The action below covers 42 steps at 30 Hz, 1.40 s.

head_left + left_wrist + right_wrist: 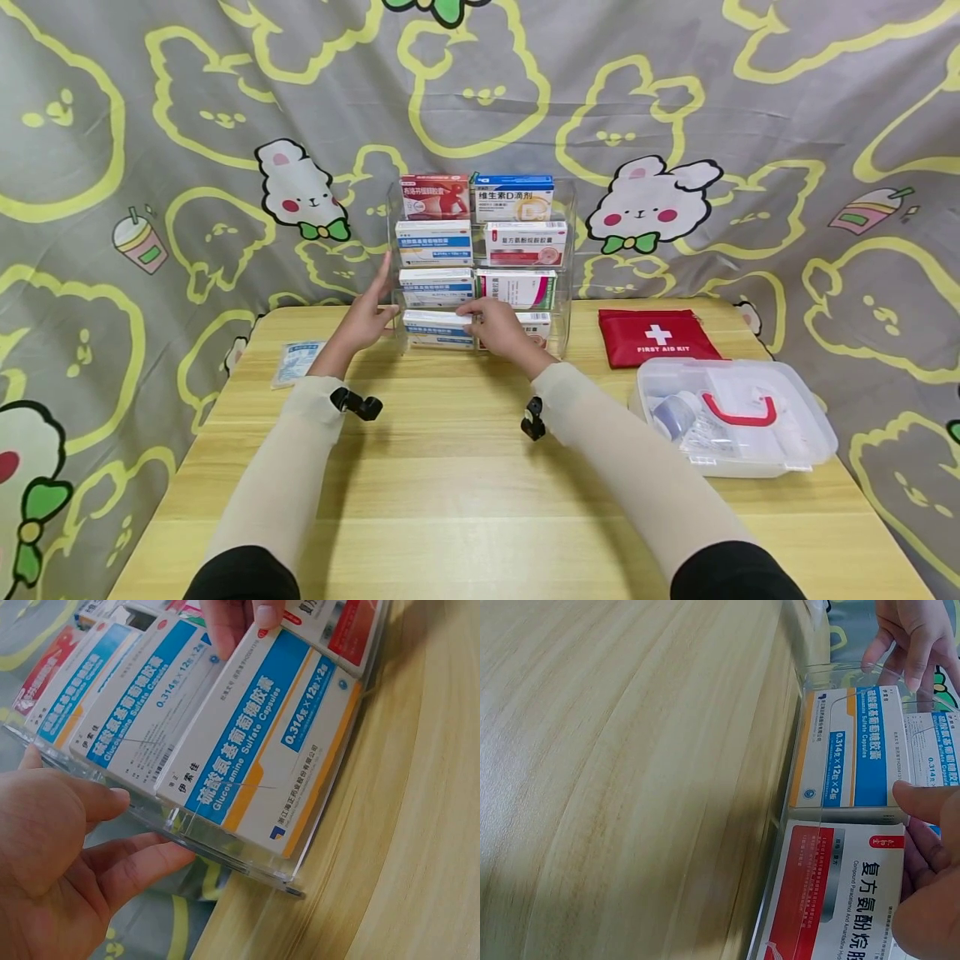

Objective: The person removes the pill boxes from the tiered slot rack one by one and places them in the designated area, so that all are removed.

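A clear tiered rack (pixel 568 287) stands at the back of the table with medicine boxes in two columns. At its left side, my left hand (pixel 364 319) is spread, thumb and fingers right at the clear side panel (pixel 259 874). My right hand (pixel 501 327) pinches the upper right corner of the lowest glucosamine capsule box (pixel 435 330), thumb on the near side and fingers behind. That box, white, blue and orange, sits in the front tier (pixel 847 750). Beside it, a red and white medicine box (pixel 840 892) is partly covered by the right hand in the head view.
Higher tiers hold several more boxes, among them a red box (pixel 435 198) and a blue and white vitamin D box (pixel 513 200). A flat packet (pixel 298 362) lies left. To the right are a red first aid pouch (pixel 656 337) and a clear lidded case (pixel 738 425) with a red handle.
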{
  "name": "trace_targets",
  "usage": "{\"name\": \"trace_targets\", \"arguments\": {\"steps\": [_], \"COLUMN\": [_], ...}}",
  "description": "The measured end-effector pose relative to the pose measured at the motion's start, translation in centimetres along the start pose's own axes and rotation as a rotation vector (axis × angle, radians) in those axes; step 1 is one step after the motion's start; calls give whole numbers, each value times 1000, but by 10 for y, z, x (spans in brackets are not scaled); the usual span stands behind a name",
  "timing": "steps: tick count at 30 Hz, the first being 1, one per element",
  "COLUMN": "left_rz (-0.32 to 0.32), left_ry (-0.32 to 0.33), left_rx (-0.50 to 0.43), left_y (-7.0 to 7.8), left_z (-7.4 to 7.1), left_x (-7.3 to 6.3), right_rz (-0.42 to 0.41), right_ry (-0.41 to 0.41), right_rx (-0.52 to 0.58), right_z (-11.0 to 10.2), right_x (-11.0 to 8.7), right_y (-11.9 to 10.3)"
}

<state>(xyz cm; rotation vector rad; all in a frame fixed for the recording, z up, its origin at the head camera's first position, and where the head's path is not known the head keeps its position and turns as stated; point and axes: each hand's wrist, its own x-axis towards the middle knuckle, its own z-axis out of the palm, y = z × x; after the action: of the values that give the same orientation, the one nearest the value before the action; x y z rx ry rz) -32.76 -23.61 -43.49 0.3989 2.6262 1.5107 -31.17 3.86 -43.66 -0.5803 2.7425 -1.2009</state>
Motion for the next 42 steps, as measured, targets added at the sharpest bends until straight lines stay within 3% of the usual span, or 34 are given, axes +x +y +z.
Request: {"name": "trace_targets", "arguments": {"steps": [11, 28, 42], "left_rz": [4, 1, -6], "left_ry": [6, 3, 1], "left_rx": [-8, 10, 3], "left_y": [-1, -1, -1], "left_z": [1, 0, 1], "left_x": [0, 0, 0], "right_rz": [8, 27, -24], "right_ry": [33, 75, 99], "right_rx": [-8, 94, 145], "right_z": [3, -2, -12], "right_x": [2, 2, 5], "right_y": [2, 1, -2]}}
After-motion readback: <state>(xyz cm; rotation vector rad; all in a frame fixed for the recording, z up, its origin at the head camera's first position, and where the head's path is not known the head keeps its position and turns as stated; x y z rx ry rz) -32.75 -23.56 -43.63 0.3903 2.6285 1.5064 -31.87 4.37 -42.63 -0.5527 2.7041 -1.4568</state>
